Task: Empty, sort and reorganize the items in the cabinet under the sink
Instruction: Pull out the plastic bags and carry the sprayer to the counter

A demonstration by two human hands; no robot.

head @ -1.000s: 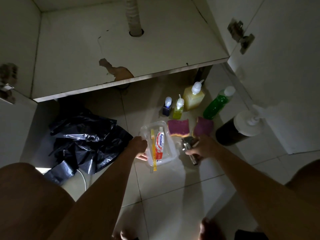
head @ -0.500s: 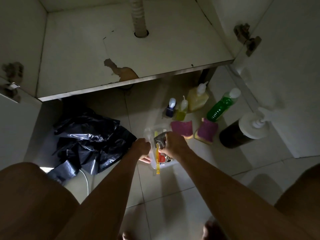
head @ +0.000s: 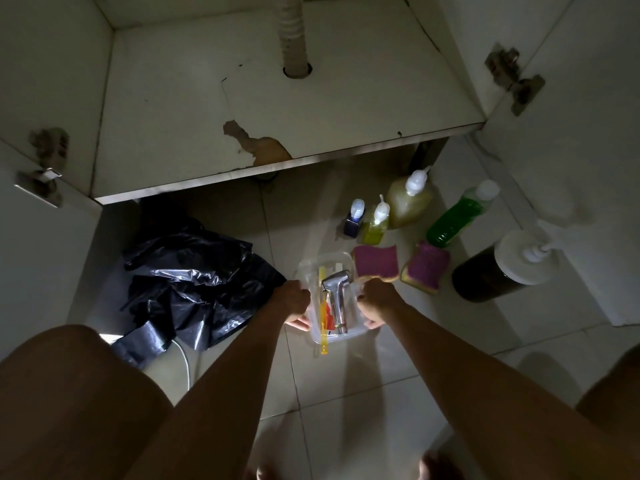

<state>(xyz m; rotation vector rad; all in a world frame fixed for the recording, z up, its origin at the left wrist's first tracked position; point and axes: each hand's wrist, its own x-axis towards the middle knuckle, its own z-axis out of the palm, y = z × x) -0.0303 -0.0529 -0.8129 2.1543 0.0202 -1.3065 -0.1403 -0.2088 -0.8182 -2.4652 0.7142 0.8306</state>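
Holding: left hand (head: 291, 301) and right hand (head: 375, 301) curl round the sides of the clear box (head: 346, 336).
Inside: shiny sprayer (head: 336, 296), yellow stick (head: 323, 342).
Beside: purple sponge (head: 375, 266).

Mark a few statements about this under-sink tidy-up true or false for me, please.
1. The left hand and the right hand both grip the clear container. True.
2. The metal sprayer lies on the floor beside the container. False: it lies inside the clear container.
3. Two purple sponges lie on the floor to the container's right. True.
4. The black plastic bags are inside the cabinet. False: they lie on the floor in front of it, at the left.
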